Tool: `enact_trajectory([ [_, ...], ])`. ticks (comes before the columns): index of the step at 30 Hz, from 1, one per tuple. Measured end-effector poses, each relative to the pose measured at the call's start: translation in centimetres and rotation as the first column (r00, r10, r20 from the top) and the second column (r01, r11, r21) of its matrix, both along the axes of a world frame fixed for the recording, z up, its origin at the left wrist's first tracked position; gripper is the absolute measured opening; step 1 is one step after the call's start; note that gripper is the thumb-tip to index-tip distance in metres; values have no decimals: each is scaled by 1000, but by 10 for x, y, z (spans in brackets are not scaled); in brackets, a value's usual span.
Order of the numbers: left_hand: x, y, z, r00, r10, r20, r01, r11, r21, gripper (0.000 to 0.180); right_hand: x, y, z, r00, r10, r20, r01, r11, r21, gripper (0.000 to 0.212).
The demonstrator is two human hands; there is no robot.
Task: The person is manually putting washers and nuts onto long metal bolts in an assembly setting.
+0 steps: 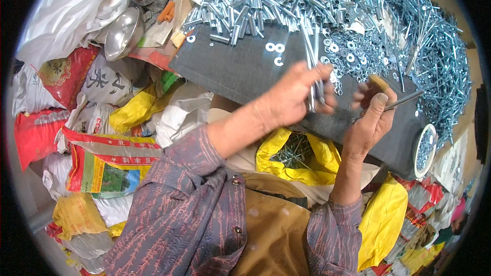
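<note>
Over the dark work surface [235,64], my left hand [294,89] is closed around several long, thin metal rods [308,43], which stand nearly upright in the picture. Its fingers are partly smeared by motion. To its right, my right hand [372,120] grips another metal rod [406,100] that sticks out to the right. One of its fingertips wears a tan finger cover [378,83]. Small washers and nuts [352,51] lie scattered just beyond both hands. Short metal tubes [245,7] are heaped farther back, beside a large pile of rods [440,56] at right.
A yellow bag [330,163] with rods in it hangs open below the surface's near edge. A white bowl [422,166] of small metal parts sits at the right corner. Packed bags [115,161] crowd the left, near a shiny metal bowl [123,33].
</note>
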State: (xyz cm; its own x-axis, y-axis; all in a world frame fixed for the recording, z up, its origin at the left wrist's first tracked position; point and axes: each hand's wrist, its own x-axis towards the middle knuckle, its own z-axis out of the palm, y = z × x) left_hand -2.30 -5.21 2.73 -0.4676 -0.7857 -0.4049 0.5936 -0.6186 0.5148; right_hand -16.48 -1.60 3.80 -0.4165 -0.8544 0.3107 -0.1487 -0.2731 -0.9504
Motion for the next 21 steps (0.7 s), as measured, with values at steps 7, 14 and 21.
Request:
enact_trajectory([
  [7, 31, -105, 7, -79, 704, 705, 575, 610, -545, 28, -9, 6, -18, 974, 200, 102, -214, 965, 150, 25],
  [14, 19, -119, 7, -261, 670, 696, 701, 627, -340, 16, -21, 10, -25, 974, 210, 80, -223, 946, 235, 23],
  [21, 47, -120, -3, -93, 705, 703, 577, 613, -540, 19, -21, 12, -18, 959, 281, 41, -280, 916, 289, 23],
])
